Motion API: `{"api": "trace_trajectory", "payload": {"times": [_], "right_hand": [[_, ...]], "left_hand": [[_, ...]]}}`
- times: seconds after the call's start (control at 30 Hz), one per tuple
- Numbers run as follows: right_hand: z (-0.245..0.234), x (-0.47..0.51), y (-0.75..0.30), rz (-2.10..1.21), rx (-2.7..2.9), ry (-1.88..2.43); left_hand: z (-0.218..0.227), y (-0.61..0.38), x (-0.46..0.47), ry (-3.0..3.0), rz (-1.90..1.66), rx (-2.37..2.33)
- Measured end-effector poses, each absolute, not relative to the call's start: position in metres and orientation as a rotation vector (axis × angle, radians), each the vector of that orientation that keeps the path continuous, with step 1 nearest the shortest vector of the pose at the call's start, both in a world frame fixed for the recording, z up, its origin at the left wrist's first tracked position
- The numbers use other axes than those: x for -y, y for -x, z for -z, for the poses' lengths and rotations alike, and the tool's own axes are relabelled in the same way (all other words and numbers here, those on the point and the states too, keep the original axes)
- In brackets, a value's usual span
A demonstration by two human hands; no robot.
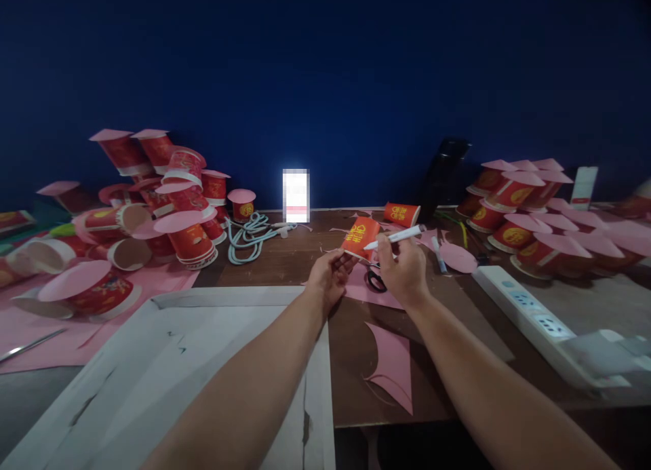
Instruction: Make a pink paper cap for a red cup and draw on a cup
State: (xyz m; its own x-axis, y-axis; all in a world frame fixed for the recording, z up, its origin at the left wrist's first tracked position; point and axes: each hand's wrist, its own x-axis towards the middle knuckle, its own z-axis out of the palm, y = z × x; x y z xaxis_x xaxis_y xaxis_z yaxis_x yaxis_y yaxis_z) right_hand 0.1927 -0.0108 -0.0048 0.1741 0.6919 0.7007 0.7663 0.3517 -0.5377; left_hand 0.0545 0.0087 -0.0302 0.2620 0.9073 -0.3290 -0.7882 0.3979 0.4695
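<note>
My left hand (329,277) holds a red paper cup (359,238) with yellow lettering, tilted above the middle of the table. In my right hand (405,266) is a white marker pen (399,236), its tip against or very near the cup's side. Whether the tip touches I cannot tell. Beneath the hands lie scissors with black handles (375,280) on a piece of pink paper (389,298). Just behind the held cup, another red paper cup (401,213) rests on its side. A second pen (438,255) lies right of my right hand, beside a pink paper disc (458,258).
Red cups with pink paper discs (178,220) pile up at left; more cups (513,237) stand at right. A white power strip (523,304), pale blue cable (244,239), lit phone screen (296,195), black bottle (447,168) and white box lid (203,348) surround my arms.
</note>
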Motion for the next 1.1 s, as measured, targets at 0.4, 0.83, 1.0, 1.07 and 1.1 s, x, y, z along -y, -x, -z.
{"api": "trace_trajectory", "payload": {"times": [0.4,0.83,1.0,1.07,1.1], "right_hand": [[0.005,0.01,-0.194,0.123,1.529,1.366],[0.004,0.005,-0.192,-0.455,1.154,1.108],[0.012,-0.009,-0.193,-0.977,0.876,1.094],[0.013,-0.008,-0.191,-1.143,0.914,1.052],[0.012,-0.007,-0.189,-1.196,0.943,1.029]], "left_hand": [[0.031,-0.055,-0.009,-0.241,-1.191,-0.624],[0.023,-0.054,-0.003,-0.164,-1.251,-0.639],[0.027,-0.055,-0.003,-0.209,-1.238,-0.581],[0.028,-0.055,-0.003,-0.225,-1.214,-0.576],[0.028,-0.055,-0.003,-0.229,-1.202,-0.577]]}}
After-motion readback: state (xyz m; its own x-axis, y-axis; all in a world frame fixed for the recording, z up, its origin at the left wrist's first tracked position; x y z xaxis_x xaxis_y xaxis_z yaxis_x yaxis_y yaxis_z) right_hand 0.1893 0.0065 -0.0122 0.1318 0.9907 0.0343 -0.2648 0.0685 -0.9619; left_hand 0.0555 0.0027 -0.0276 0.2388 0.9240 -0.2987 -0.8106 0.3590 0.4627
